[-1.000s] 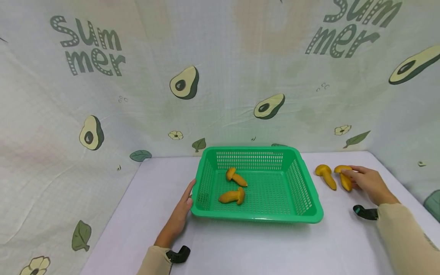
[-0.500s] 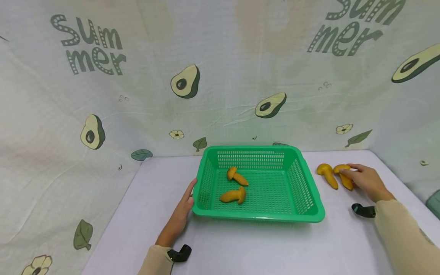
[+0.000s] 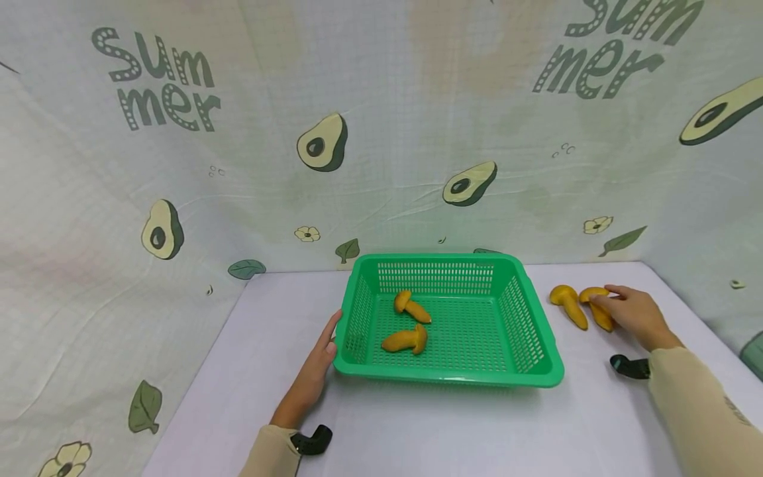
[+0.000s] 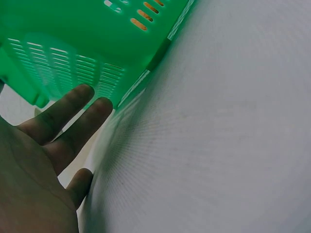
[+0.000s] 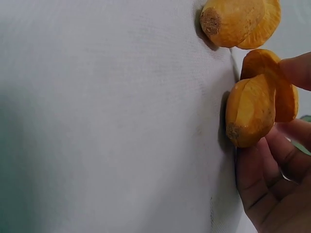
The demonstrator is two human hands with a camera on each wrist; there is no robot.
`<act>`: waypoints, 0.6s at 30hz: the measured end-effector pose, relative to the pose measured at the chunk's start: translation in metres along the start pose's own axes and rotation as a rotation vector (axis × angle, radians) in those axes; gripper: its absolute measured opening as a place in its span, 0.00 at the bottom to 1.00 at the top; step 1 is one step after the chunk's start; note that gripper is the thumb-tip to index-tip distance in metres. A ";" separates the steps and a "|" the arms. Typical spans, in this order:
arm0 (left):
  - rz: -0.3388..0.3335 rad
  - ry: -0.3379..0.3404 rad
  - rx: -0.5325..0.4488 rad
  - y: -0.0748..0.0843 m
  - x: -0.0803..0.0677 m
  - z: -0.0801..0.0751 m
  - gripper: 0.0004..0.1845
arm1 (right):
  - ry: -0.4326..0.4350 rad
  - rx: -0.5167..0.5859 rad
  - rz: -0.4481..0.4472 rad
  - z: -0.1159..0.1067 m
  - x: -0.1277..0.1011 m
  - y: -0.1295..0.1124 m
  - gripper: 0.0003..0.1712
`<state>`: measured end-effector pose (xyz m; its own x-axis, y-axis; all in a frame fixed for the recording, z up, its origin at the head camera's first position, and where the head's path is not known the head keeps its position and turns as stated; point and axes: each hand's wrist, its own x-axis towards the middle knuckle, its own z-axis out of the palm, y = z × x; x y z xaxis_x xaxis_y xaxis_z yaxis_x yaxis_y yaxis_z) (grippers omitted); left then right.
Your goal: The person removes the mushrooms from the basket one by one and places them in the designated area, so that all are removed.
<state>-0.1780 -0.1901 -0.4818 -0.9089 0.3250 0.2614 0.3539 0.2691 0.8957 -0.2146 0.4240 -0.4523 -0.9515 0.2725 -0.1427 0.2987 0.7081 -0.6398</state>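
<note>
The right hand (image 3: pixel 634 313) is curling its fingers (image 5: pixel 272 170) and thumb around a yellow toy mushroom (image 3: pixel 598 306) that is lying on the white table (image 3: pixel 453 424), right of the green basket (image 3: pixel 530 311). The mushroom's long axis is running cap-far, stem-near, with the stem end pointing back toward the wrist. A second loose mushroom (image 3: pixel 568 303) is lying just beside it, on the basket side, roughly parallel. The left hand (image 3: pixel 312 374) is resting with straight fingers against the basket's left wall, well apart from both. Two more mushrooms (image 3: pixel 408 324) are lying inside the basket.
</note>
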 end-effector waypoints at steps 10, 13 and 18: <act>0.010 -0.011 -0.022 0.000 -0.001 -0.001 0.29 | 0.023 -0.030 -0.019 0.000 0.000 -0.001 0.51; 0.015 -0.012 -0.027 0.000 0.000 -0.001 0.29 | 0.022 -0.027 0.003 -0.001 0.000 -0.003 0.50; 0.012 -0.014 -0.031 -0.001 0.000 -0.001 0.29 | 0.042 -0.011 0.008 -0.001 -0.002 -0.002 0.47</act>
<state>-0.1783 -0.1912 -0.4823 -0.9011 0.3412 0.2676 0.3580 0.2371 0.9031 -0.2134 0.4223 -0.4502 -0.9453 0.3050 -0.1154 0.3070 0.7131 -0.6303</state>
